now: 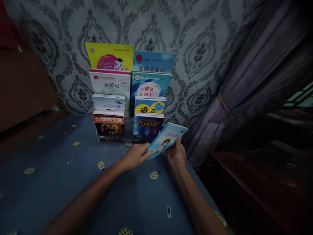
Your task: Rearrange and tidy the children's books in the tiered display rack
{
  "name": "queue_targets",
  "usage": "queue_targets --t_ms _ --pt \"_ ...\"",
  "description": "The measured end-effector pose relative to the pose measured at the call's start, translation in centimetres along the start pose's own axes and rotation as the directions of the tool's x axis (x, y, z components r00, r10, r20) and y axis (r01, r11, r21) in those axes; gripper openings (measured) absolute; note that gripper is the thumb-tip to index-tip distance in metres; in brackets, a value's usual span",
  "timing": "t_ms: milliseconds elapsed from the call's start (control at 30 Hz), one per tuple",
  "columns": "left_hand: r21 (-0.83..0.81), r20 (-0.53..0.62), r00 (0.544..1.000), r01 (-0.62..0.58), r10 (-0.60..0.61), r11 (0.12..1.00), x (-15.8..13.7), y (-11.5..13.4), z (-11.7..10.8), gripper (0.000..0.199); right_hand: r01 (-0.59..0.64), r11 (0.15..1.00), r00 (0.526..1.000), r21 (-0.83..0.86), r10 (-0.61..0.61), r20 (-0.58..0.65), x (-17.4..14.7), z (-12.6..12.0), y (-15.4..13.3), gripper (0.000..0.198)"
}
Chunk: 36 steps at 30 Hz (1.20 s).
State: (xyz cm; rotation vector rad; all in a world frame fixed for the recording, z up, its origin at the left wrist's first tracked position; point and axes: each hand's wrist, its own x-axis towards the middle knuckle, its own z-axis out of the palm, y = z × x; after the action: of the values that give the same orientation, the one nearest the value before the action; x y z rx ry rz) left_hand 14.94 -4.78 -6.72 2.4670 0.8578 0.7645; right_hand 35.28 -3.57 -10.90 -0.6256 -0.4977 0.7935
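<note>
Both hands grip one tilted book (167,138) just above the blue cloth (61,176): the left hand (135,156) pinches its lower edge, the right hand (176,154) its right side. Behind it, eight books (110,85) stand in two stepped columns of four against the wall (195,49).

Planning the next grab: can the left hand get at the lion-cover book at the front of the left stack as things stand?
Probably yes. The lion-cover book stands at the front with bare blue cloth before it. But the left hand is holding the light-blue book together with the right hand.
</note>
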Motion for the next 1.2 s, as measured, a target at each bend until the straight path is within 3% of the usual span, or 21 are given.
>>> queue_targets --t_ms 267,633,900,1000,1100,1200 --pt "-0.16 -0.026 0.999 0.043 -0.048 0.986 0.0 -2.8 -0.5 0.036 0.029 0.992 0.997 -0.123 -0.021 0.069 0.0 -0.1 0.6 0.046" --pt "-0.396 0.045 0.996 0.094 -0.083 0.913 -0.2 -4.9 -0.8 0.043 -0.024 0.93 0.977 -0.366 0.1 0.189 -0.6 -0.7 0.6 0.055" --pt "-0.528 0.055 0.985 0.168 -0.164 0.832 -0.4 -5.5 -0.7 0.055 0.097 0.832 0.949 -0.546 0.089 0.304 -2.0 -0.1 -0.5 0.056" --pt "-0.614 0.081 0.984 0.175 -0.159 0.769 -0.4 -5.0 -1.1 0.062 0.145 0.806 0.956 -0.574 0.036 0.291 -1.3 1.0 -1.3 0.059" --pt "-0.639 0.11 0.982 0.19 -0.156 0.746 -0.4 -4.6 -1.4 0.063 0.174 0.849 0.971 -0.498 -0.064 0.23 1.8 3.7 -3.4 0.065" --pt "-0.639 0.141 0.98 0.199 -0.141 0.743 -0.4 -4.5 -1.6 0.062 0.296 0.858 0.922 -0.419 -0.142 0.36 5.4 7.5 -6.3 0.06"
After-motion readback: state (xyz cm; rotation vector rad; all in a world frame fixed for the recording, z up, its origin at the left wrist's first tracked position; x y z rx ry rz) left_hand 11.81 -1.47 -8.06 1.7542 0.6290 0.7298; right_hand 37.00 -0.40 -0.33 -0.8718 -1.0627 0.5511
